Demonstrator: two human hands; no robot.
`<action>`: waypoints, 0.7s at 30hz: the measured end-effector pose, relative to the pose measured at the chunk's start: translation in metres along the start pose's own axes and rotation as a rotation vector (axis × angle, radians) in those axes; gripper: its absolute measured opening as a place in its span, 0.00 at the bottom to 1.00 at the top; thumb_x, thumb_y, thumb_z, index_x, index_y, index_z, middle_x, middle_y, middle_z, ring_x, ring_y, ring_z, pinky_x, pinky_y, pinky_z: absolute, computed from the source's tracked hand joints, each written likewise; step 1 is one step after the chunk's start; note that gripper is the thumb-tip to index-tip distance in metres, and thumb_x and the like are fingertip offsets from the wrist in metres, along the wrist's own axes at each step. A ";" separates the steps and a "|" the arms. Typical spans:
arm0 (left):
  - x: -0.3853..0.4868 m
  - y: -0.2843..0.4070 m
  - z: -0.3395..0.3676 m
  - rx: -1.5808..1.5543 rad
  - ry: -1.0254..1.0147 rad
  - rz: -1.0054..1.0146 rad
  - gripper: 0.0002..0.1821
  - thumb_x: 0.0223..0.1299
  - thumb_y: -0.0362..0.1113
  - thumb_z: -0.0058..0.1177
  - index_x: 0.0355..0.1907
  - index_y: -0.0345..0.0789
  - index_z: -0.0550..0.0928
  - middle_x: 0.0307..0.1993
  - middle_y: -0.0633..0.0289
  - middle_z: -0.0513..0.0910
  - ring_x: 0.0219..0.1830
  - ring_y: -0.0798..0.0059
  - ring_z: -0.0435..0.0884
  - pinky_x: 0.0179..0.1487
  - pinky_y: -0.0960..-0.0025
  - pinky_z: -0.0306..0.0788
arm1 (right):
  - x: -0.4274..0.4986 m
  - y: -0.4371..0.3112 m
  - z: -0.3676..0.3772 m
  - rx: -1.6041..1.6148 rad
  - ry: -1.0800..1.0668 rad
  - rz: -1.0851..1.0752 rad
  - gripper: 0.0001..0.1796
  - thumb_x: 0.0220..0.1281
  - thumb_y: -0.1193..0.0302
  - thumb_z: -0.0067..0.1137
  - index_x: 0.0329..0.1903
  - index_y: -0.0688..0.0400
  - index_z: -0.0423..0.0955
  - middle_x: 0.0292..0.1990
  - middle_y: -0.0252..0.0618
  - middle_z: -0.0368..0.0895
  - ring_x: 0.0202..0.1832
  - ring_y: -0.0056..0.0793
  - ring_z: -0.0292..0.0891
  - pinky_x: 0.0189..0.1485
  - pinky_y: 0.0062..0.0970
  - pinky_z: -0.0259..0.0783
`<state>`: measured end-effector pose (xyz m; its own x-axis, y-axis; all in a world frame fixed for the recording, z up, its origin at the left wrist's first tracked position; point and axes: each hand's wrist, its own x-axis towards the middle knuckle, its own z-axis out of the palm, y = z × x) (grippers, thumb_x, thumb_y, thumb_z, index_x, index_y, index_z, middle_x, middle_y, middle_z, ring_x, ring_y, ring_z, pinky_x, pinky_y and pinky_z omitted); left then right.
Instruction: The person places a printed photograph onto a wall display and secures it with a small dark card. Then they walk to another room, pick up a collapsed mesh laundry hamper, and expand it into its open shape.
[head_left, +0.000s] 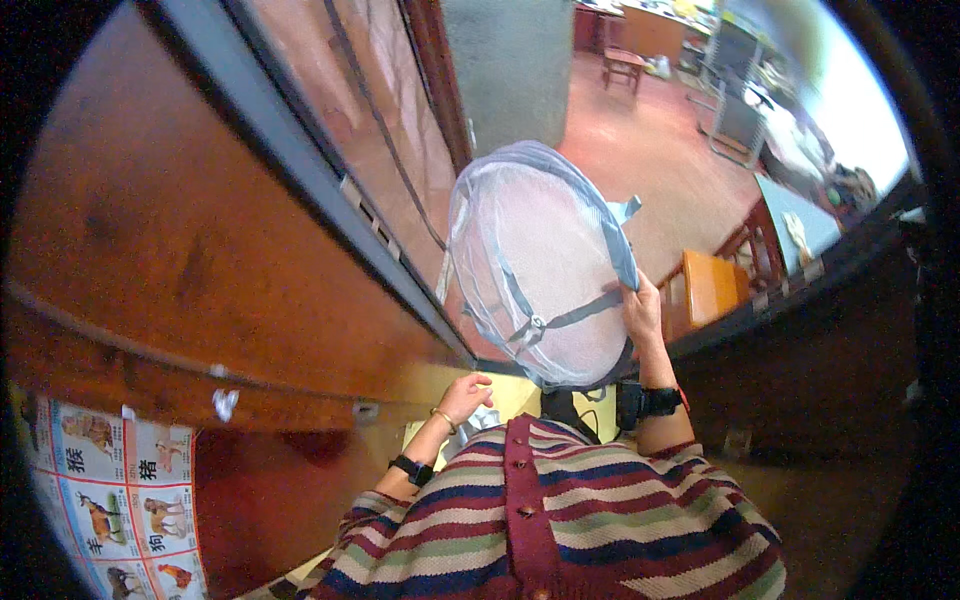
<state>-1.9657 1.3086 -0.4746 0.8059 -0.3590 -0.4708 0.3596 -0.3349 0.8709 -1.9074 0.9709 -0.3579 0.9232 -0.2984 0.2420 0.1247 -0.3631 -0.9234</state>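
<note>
My right hand (643, 307) grips the blue fabric rim of a round collapsible mesh item (559, 255), which looks like a folding mesh basket or cover. Its pale, see-through netting hangs in front of me, with dark straps meeting at a small white fitting (536, 322) near its lower part. A light blue tab sticks out from the upper right of the rim. Below and left of the mesh is my left hand (465, 397), fingers loosely curled and apart, touching nothing that I can make out.
A brown wooden door panel (187, 225) fills the left side, beside a dark door frame. Beyond the doorway stand an orange-topped stool (712, 289), a blue-topped table (802, 221), a small wooden chair (622, 64) and dark metal-framed chairs (739, 120). An animal picture chart (124, 502) hangs lower left.
</note>
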 end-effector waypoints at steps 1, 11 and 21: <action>0.022 0.015 0.010 -0.031 0.014 0.055 0.16 0.58 0.34 0.51 0.46 0.29 0.75 0.27 0.59 0.83 0.30 0.79 0.80 0.35 0.76 0.72 | 0.030 0.005 -0.004 0.005 -0.034 -0.012 0.11 0.63 0.75 0.46 0.45 0.64 0.74 0.29 0.39 0.82 0.33 0.25 0.76 0.38 0.26 0.71; 0.230 0.150 -0.006 -0.060 0.290 0.151 0.16 0.58 0.31 0.50 0.48 0.28 0.73 0.30 0.56 0.82 0.29 0.75 0.82 0.34 0.73 0.74 | 0.196 0.039 -0.007 -0.286 -0.306 -0.028 0.11 0.55 0.77 0.49 0.41 0.65 0.73 0.27 0.47 0.78 0.32 0.32 0.75 0.38 0.29 0.68; 0.395 0.304 -0.171 -0.329 0.791 0.382 0.25 0.56 0.29 0.48 0.58 0.29 0.65 0.30 0.55 0.82 0.32 0.74 0.81 0.38 0.73 0.73 | 0.310 0.057 0.032 -0.437 -0.517 0.080 0.15 0.52 0.74 0.52 0.45 0.55 0.74 0.34 0.54 0.78 0.40 0.53 0.74 0.41 0.41 0.69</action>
<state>-1.4573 1.2143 -0.3720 0.9389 0.3436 -0.0174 0.0224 -0.0105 0.9997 -1.6026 0.8857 -0.3448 0.9920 0.0820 -0.0960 -0.0089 -0.7129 -0.7012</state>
